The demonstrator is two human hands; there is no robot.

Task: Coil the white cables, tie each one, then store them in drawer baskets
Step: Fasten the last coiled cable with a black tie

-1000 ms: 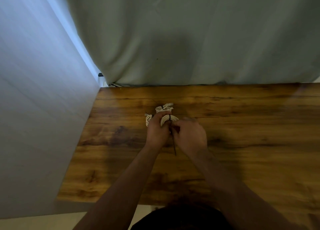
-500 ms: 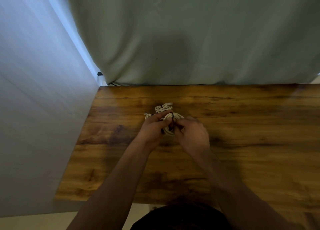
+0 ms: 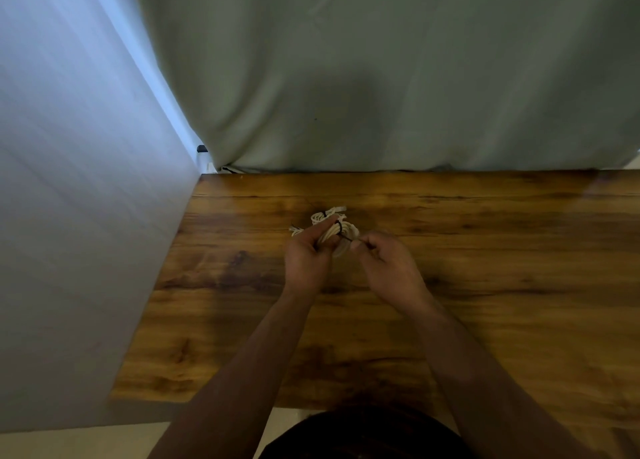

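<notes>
A coil of white cable [image 3: 347,232] is held over the wooden table [image 3: 485,251], a thin black tie [image 3: 341,232] wrapped across it. My left hand [image 3: 306,261] grips the coil from the left, its fingers curled over the loops. To the right of the coil, my right hand [image 3: 384,268] pinches the free end of the black tie and holds it taut. Behind the hands lies another bundle of white cable [image 3: 329,214] with a dark band, and a further bit of white cable [image 3: 296,231] pokes out at the left.
A grey-green curtain [image 3: 381,95] hangs along the table's far edge. A pale wall [image 3: 69,216] runs beside the table's left edge. Bare wood spreads to the right and toward me.
My right hand has moved right and away from the coil, drawing the black tie's end out sideways. My left hand has kept its grip on the coil.
</notes>
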